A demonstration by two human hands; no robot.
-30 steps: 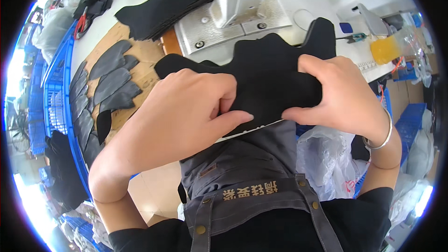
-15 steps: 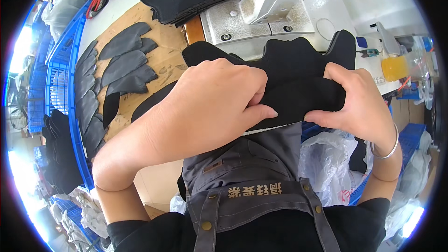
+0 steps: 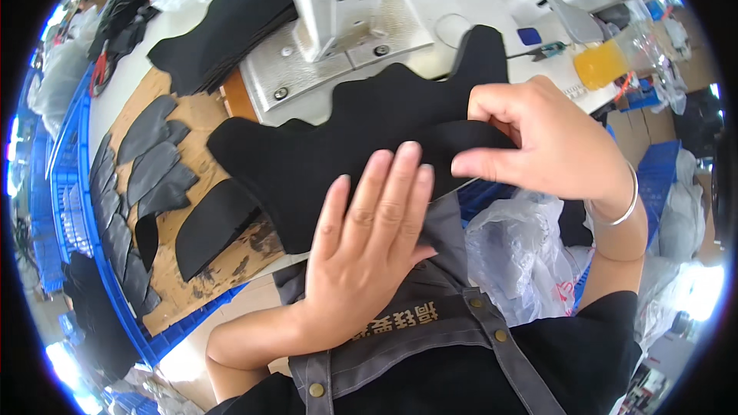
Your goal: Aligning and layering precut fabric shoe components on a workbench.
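Observation:
A large black fabric panel (image 3: 361,115) with a wavy, horned outline lies at the table's near edge, in front of the sewing machine. My left hand (image 3: 369,230) rests flat on it, fingers stretched out and close together. At the panel's right side, my right hand (image 3: 538,134) is curled round a folded-over strip of the same black fabric, thumb below and bent fingers above. The fingertips under the fold are partly hidden. Just left of the panel sits a smaller curved black piece (image 3: 215,223).
Overlapping dark leaf-shaped pieces (image 3: 154,161) cover the brown board (image 3: 238,261) at left, beside a blue crate (image 3: 73,184). Behind stand a stack of black panels (image 3: 223,31) and the white machine (image 3: 330,8). Thread snips (image 3: 550,51) and an orange-yellow bottle (image 3: 600,65) are at right.
My left hand has turned from curled over the panel's edge to lying flat on it. The view has shifted, and more of the panel now shows. My right hand still grips the fold.

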